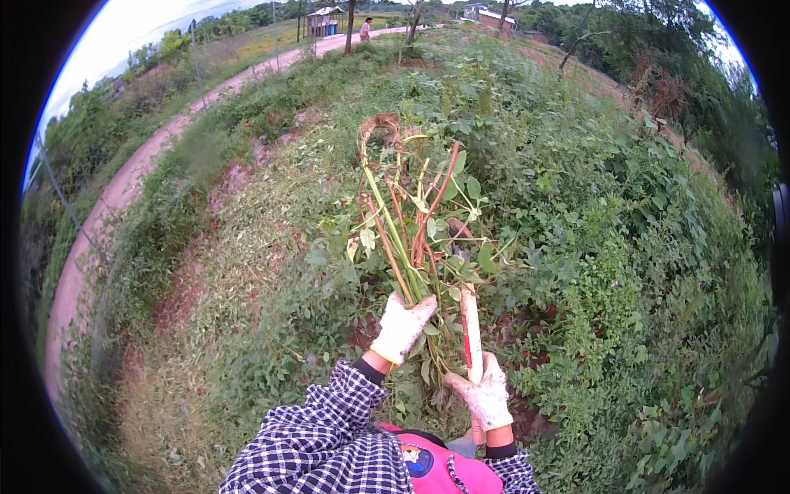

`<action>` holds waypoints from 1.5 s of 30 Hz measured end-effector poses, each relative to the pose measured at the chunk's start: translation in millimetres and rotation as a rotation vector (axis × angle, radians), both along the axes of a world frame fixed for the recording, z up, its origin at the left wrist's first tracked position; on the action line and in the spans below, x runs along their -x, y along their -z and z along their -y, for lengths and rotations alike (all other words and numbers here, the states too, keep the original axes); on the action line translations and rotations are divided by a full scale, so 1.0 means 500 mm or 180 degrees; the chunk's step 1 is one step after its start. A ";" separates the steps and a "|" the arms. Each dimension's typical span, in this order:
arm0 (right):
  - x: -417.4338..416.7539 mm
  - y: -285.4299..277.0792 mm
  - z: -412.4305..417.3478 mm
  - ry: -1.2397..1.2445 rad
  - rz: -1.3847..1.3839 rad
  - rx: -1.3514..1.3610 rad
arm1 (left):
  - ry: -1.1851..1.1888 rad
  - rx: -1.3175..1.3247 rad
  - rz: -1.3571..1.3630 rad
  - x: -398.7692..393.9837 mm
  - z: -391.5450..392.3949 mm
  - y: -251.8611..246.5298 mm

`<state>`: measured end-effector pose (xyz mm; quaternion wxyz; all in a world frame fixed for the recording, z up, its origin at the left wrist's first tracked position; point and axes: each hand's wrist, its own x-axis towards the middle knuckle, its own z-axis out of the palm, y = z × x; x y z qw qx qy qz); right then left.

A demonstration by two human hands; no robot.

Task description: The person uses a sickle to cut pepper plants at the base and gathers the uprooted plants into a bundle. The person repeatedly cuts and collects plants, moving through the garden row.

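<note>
My left hand [403,327], in a soiled white knit glove, grips a bundle of pulled plants [401,247] by their stems. The reddish and green stems point away from me, with brown roots [379,126] at the far end and some leaves between. My right hand [484,390], gloved alike, is closed around the pale handle [471,333] of a hand tool, which has a red stripe. The tool's dark head [460,238] is partly hidden behind leaves and stems. Leafy ends of the bundle hang between my two hands.
Dense green weeds [592,296] grow in front and to the right. Cut, wilted plants [259,228] cover the ground at the left. Beyond them run a dirt road [117,191] and fence posts. Far off are trees, a small shelter [325,22] and a person [365,29].
</note>
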<state>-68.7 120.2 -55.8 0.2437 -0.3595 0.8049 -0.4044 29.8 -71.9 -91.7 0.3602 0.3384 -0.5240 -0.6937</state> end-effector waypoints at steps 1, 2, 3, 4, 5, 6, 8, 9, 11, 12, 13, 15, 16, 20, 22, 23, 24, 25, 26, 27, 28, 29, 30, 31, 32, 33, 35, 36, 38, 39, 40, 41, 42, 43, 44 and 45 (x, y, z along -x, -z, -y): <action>0.007 -0.006 -0.010 0.0030 0.0232 0.0179 | -0.0107 0.0039 -0.0109 -0.010 0.019 -0.006; 0.026 0.028 -0.027 -0.0066 -0.0153 0.0550 | -0.0305 0.0114 -0.0097 -0.026 0.043 -0.013; 0.016 -0.005 -0.035 0.0279 0.0606 0.0445 | -0.0541 0.0191 -0.0031 -0.045 0.068 -0.020; 0.011 -0.026 -0.039 0.0469 0.0757 0.0529 | -0.0802 0.0223 0.0051 -0.065 0.092 -0.030; 0.009 -0.033 -0.044 0.0692 0.0894 0.0598 | -0.1233 -0.0114 -0.0085 -0.070 0.119 -0.037; 0.024 -0.019 -0.049 0.0953 0.0486 0.0252 | -0.1401 -0.0292 -0.0844 -0.076 0.136 -0.052; 0.054 0.016 -0.071 0.1069 0.0152 0.0478 | -0.1756 -0.0356 -0.0624 -0.087 0.156 -0.081; 0.061 0.016 -0.072 0.1004 -0.0168 0.0545 | -0.1708 -0.0167 -0.0710 -0.103 0.168 -0.074; 0.057 -0.016 -0.066 0.1053 0.0261 0.0610 | -0.1596 0.0205 -0.0916 -0.140 0.205 -0.050; 0.050 -0.037 -0.057 0.1005 0.0350 0.0710 | -0.1541 0.0365 -0.1200 -0.163 0.234 -0.016; 0.050 -0.057 -0.051 0.1023 0.0406 0.0785 | -0.1695 0.0257 -0.1140 -0.147 0.221 -0.044; 0.049 -0.123 -0.027 0.1033 0.0764 0.1123 | -0.2004 0.0041 -0.0986 -0.124 0.190 -0.107; 0.041 -0.164 -0.008 0.1063 0.0807 0.1362 | -0.2055 0.0081 -0.1012 -0.127 0.183 -0.110; 0.037 -0.279 0.067 0.0577 0.0618 0.2827 | -0.2187 0.0220 -0.1136 -0.132 0.180 -0.104; 0.022 -0.308 0.090 0.0372 0.1112 0.2825 | -0.2162 0.0138 -0.1249 -0.131 0.185 -0.091; 0.018 -0.299 0.094 0.0194 0.1388 0.2789 | -0.2308 0.0018 -0.1180 -0.119 0.167 -0.118; 0.005 -0.263 0.087 0.0313 0.1041 0.2061 | -0.2390 -0.0109 -0.1202 -0.114 0.166 -0.126; -0.002 -0.185 0.071 0.0426 0.0688 0.1341 | -0.2298 -0.0101 -0.1204 -0.111 0.169 -0.133; 0.029 -0.023 0.027 0.0015 -0.0120 0.0471 | -0.2206 -0.0076 -0.1208 -0.108 0.171 -0.142; 0.029 0.058 -0.013 -0.0532 -0.0357 -0.0859 | -0.2168 -0.0058 -0.1184 -0.116 0.172 -0.146; 0.036 0.195 -0.083 -0.1283 -0.0742 -0.1513 | -0.2251 0.0033 -0.0600 -0.115 0.162 -0.154; 0.005 0.160 -0.097 -0.1226 0.0036 -0.2365 | -0.2220 -0.0185 -0.0680 -0.122 0.150 -0.127; -0.009 0.192 -0.135 -0.1211 -0.0112 -0.2428 | -0.2157 -0.0399 -0.0841 -0.111 0.133 -0.086; -0.018 0.183 -0.148 -0.0955 0.0012 -0.2478 | -0.1840 0.0185 0.0145 -0.110 0.132 0.000; -0.009 0.178 -0.145 -0.0876 0.0008 -0.2410 | -0.1643 0.0822 0.1107 -0.117 0.134 0.080; 0.000 0.176 -0.152 -0.0768 0.0048 -0.2366 | -0.0978 0.2229 0.3169 -0.151 0.144 0.168; 0.029 0.202 -0.170 -0.0611 -0.1140 -0.1368 | -0.1168 0.2007 0.2076 -0.137 0.129 0.155; 0.030 0.071 -0.096 0.0192 0.0545 -0.1280 | -0.1321 0.1916 0.1736 -0.142 0.127 0.145; 0.040 -0.050 -0.039 0.0543 0.0721 0.0125 | -0.1491 0.1713 0.1150 -0.137 0.138 0.154; 0.033 -0.125 -0.009 0.0824 0.1587 0.0707 | -0.1768 -0.0190 -0.1135 -0.122 0.146 0.116; 0.034 -0.175 0.014 0.0733 0.1516 0.1151 | -0.1899 -0.0266 -0.1221 -0.108 0.136 0.086; 0.018 -0.227 0.043 0.0799 0.1405 0.1495 | -0.2035 -0.0343 -0.1308 -0.091 0.124 0.062; 0.014 -0.259 0.058 0.0618 0.1403 0.1697 | -0.2018 -0.0464 -0.1432 -0.074 0.116 0.037; 0.010 -0.274 0.067 0.0412 0.1411 0.1891 | -0.2024 -0.0577 -0.1549 -0.061 0.107 0.014; -0.004 -0.270 0.073 0.0354 0.1239 0.1525 | -0.2036 -0.0690 -0.1666 -0.057 0.104 -0.005; -0.025 -0.256 0.069 0.0286 0.1113 0.1163 | -0.2018 -0.0599 -0.1683 -0.070 0.106 -0.019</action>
